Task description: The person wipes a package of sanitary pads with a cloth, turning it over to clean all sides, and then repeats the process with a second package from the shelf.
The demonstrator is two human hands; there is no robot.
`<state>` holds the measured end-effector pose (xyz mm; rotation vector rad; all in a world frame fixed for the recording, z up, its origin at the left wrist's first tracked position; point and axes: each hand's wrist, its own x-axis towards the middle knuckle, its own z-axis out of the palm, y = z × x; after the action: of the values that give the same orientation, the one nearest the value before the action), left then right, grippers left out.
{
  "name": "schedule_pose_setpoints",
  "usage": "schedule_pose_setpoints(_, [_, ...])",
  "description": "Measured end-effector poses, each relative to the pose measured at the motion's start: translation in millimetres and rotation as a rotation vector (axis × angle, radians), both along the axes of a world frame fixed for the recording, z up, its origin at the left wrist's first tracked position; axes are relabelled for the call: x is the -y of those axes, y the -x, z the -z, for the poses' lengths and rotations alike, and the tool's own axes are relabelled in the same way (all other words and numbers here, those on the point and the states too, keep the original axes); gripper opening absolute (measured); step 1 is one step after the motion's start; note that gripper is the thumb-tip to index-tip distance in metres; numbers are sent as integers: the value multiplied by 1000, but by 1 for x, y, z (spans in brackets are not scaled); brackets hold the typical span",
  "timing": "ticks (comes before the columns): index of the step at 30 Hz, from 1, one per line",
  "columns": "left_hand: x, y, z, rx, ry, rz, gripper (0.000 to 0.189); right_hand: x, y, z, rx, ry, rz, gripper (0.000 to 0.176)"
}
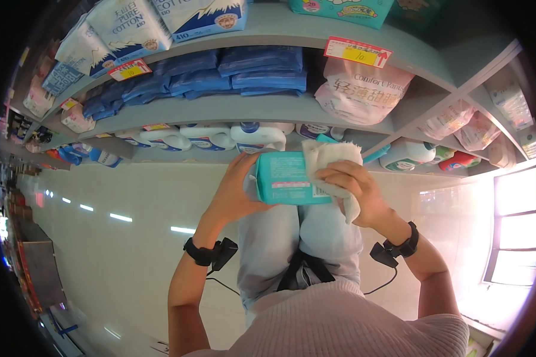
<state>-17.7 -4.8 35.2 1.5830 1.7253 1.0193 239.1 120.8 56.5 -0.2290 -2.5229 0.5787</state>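
Observation:
A teal package [283, 178] with white print and a barcode is held over my knees, in front of the lowest shelf. My left hand [235, 187] grips its left end, thumb below and fingers above. My right hand [354, 190] is closed on a white cloth [333, 156], which lies against the package's right end and hangs down below my fingers. The cloth covers part of the barcode side.
Blue packs [262, 62] are stacked on the middle shelf beside a pink-white bag [366, 89]. White bottles [259, 137] line the lowest shelf. Cotton packs [202, 18] sit above. A bright window [518, 220] is at right. Cables hang from both wrist straps.

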Motion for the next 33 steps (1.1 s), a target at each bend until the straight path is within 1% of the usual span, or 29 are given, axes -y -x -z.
schedule_pose_setpoints(2, [-1,-1,0,27,12,8,96,2,-2,-3,-7,-9,48,61])
schedule_pose_setpoints(4, [-2,-1,-1,67,43,-5,96,10,7,-16,117,92,133,62])
schedule_pose_setpoints(5, [-3,-3,-3,65,42,-4,96,13,13,-20,114,92,134,62])
schedule_pose_setpoints(7, [-5,-8,-11,52,56,-17,90,19,31,-25,138,63,49,74])
schedule_pose_setpoints(8, [-5,-9,-11,45,54,-19,90,24,41,-26,131,61,46,74])
schedule_pose_setpoints(10, [-4,-11,-6,-70,70,-45,90,35,60,-24,175,83,-73,82])
schedule_pose_setpoints(11, [-3,-10,-2,-78,68,-50,90,41,68,-22,166,80,-79,82])
schedule_pose_setpoints(13, [1,-9,1,-95,-15,21,90,52,79,-18,93,-16,-61,80])
schedule_pose_setpoints(14, [2,-9,2,-102,-14,14,90,52,79,-19,86,-17,-68,80])
schedule_pose_setpoints(16, [0,-13,-1,-120,-37,-52,88,48,70,-22,181,-5,-26,75])
schedule_pose_setpoints(17, [1,-16,-5,-125,-43,-56,88,46,64,-20,176,-11,-29,75])
schedule_pose_setpoints(19, [1,-20,-17,-219,16,-101,98,37,49,-13,188,-95,88,79])
schedule_pose_setpoints(20, [2,-21,-21,-220,9,-103,98,35,42,-10,186,-102,88,79])
schedule_pose_setpoints(22, [1,-25,-27,-127,59,-107,98,32,27,-9,179,-56,173,78])
schedule_pose_setpoints(23, [1,-26,-30,-128,50,-104,98,32,19,-10,185,-37,192,74])
schedule_pose_setpoints(24, [2,-26,-32,-135,64,-103,97,31,13,-9,181,-44,197,74])
schedule_pose_setpoints(26, [6,-26,-34,-146,71,-94,96,28,1,-3,148,-26,280,72])
schedule_pose_setpoints(27, [8,-26,-31,-100,45,-107,95,26,-3,-5,70,54,303,61])
schedule_pose_setpoints(28, [9,-26,-28,-54,18,-118,95,25,-9,-10,64,45,314,61])
schedule_pose_setpoints(30, [13,-26,-21,-16,-10,-123,95,26,-24,-24,182,800,427,50])
schedule_pose_setpoints(31, [15,-26,-17,26,-28,-142,96,21,-30,-7,-67,943,337,46])
schedule_pose_setpoints(32, [19,-26,-13,19,-37,-132,96,18,-40,4,-80,936,341,46])
schedule_pose_setpoints(33, [23,-27,-10,7,-93,-144,96,20,-44,0,-248,1033,344,46])
